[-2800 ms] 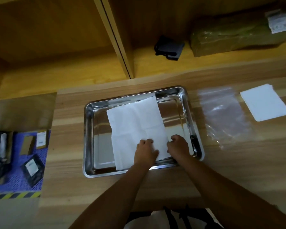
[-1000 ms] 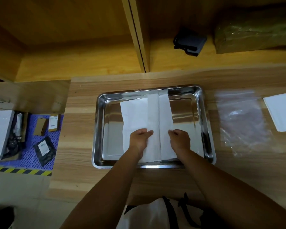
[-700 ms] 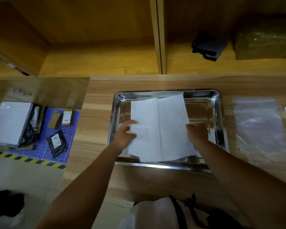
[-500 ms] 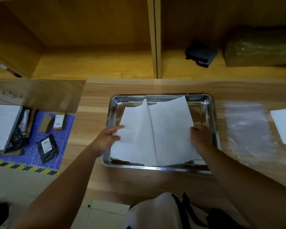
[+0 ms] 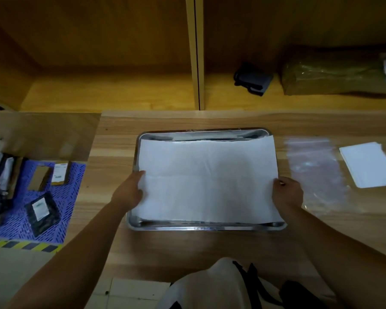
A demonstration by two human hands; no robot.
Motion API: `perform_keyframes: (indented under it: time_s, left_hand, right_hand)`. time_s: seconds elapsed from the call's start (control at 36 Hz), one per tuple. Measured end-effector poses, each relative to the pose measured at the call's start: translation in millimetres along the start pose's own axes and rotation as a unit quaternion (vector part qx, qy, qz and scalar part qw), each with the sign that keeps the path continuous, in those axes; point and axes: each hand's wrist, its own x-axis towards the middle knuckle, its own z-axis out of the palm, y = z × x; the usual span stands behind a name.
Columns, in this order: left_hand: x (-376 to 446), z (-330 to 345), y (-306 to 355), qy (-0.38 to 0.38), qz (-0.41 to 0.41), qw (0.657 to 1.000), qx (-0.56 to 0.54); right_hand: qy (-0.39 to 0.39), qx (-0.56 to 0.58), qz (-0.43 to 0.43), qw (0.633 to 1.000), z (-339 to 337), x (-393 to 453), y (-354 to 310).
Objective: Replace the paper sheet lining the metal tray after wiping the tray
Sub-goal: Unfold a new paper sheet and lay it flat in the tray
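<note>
Two hands held one big white paper sheet over the metal tray. The left hand pinched the left edge of the sheet, with its thumb on top of the paper. The right hand gripped the right edge, fingers curled at the side of the sheet. Both hands were on the near half of the tray, one at each side.

The sheet was opened out flat and covered almost all of the tray. Only a thin strip of shiny metal showed along the near rim, and a wider strip showed at the far end. The sheet's right edge seemed to lie over the right rim, so it looked a bit too far right.

To do this step well, the person would likely need to slide the paper a little left, lower it slowly, then press it flat from the middle out to the corners. A quick pull could tear or wrinkle it, since it looked thin.

The tray sat on a wooden table. To the right lay a clear plastic bag, and past it a small stack of white sheets. Farther away, on a shelf, sat a dark small thing and a wrapped brown package.
</note>
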Motion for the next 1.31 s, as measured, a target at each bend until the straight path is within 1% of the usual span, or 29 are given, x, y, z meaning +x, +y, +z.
perform_keyframes:
  time_s: [0.08,0.25,0.42,0.64,0.75,0.83,0.86,0.92,0.97,1.0,1.03,1.08,1.17,1.22,1.31]
  left_hand:
    - [1.6,0.5,-1.7,-0.012,-0.012,0.999,0.036]
    - [0.9,1.6,-3.7,-0.009,-0.006,0.998,0.058]
    - [2.8,0.6,-1.9,-0.047,0.002,0.993,0.106]
    - [4.2,0.8,3.8,-0.059,-0.016,0.989,0.136]
    - [3.5,1.7,6.7,-0.047,-0.023,0.988,0.144]
    - [0.1,2.0,13.1,-0.038,-0.036,0.985,0.162]
    - [-2.1,2.8,16.5,-0.026,-0.048,0.984,0.170]
    - [-7.1,5.2,26.9,0.023,-0.092,0.979,0.178]
    - [-11.8,8.7,39.6,0.080,-0.112,0.974,0.178]
    - [-11.6,12.7,43.9,0.102,-0.100,0.973,0.181]
    - [-10.2,18.2,47.2,0.121,-0.071,0.972,0.186]
    - [-4.4,32.4,54.0,0.142,0.005,0.973,0.184]
    - [6.4,57.6,69.1,0.141,0.094,0.975,0.146]
    - [14.6,74.1,74.8,0.130,0.109,0.976,0.135]
    - [24.5,89.4,69.8,0.125,0.075,0.981,0.129]
  right_hand:
    - [-0.005,-0.018,-0.016,1.000,-2.9,3.7,2.0]
    - [-0.017,-0.030,-0.035,0.999,-8.8,11.9,-1.9]
    - [-0.044,-0.053,-0.049,0.996,-8.4,12.1,-4.3]
    - [-0.027,-0.086,-0.071,0.993,-6.1,11.5,2.1]
    - [-0.034,-0.096,-0.076,0.992,-5.7,12.1,3.8]
    - [-0.008,-0.102,-0.079,0.992,-7.0,12.4,2.2]
    - [0.005,-0.098,-0.085,0.992,-5.9,12.0,1.2]
    - [0.035,-0.098,-0.115,0.988,-0.6,10.7,-1.4]
    - [0.060,-0.114,-0.181,0.975,8.0,8.2,-4.6]
    - [0.064,-0.126,-0.219,0.965,14.2,6.1,-6.8]
    - [0.061,-0.139,-0.254,0.955,21.5,3.2,-9.2]
    - [0.026,-0.163,-0.306,0.938,38.9,-3.3,-12.7]
    - [-0.049,-0.225,-0.333,0.914,66.7,-10.0,-12.7]
    - [-0.080,-0.267,-0.322,0.905,84.1,-10.7,-9.7]
    - [-0.095,-0.301,-0.278,0.907,99.2,-6.3,0.2]
